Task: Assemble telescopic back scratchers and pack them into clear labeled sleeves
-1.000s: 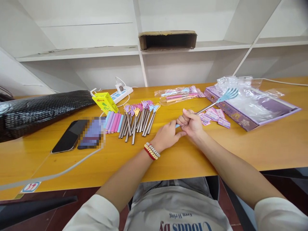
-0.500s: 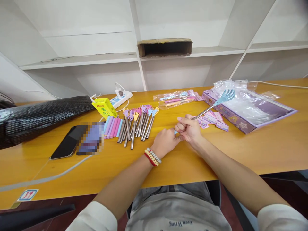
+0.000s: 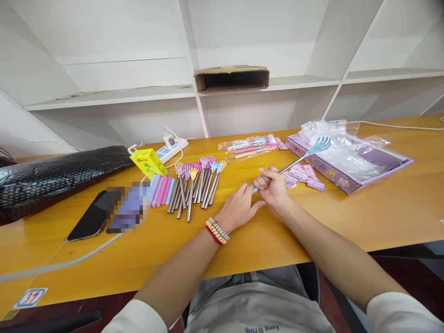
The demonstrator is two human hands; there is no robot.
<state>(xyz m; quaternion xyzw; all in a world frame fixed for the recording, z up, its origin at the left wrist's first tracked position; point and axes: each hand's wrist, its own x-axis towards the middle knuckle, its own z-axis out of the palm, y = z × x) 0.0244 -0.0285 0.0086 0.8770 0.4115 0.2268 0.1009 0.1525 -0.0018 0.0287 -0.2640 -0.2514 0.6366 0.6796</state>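
A back scratcher (image 3: 293, 164) with a light blue claw head and a metal shaft slants up to the right over the table. My right hand (image 3: 272, 187) is closed around its lower shaft, near the blue handle. At the handle's end is my left hand (image 3: 239, 206), its fingers curled against the handle and its thumb lifted away; much of the handle is hidden. To the left lie several claw-headed metal rods (image 3: 192, 187) in purple, pink, yellow and blue. Beside them is a row of coloured handles (image 3: 161, 190).
Bagged back scratchers (image 3: 248, 147) lie at the back. Small printed cards (image 3: 301, 174) sit by a purple box (image 3: 381, 178) with clear plastic bags (image 3: 342, 148). Leftward are a yellow carton (image 3: 148, 162), a power strip (image 3: 173, 150), a phone (image 3: 93, 215) and a black wrapped roll (image 3: 62, 180).
My left thumb has lifted away from the handle and the left hand has opened slightly. My right hand keeps its hold on the shaft. The camera view has shifted a little.
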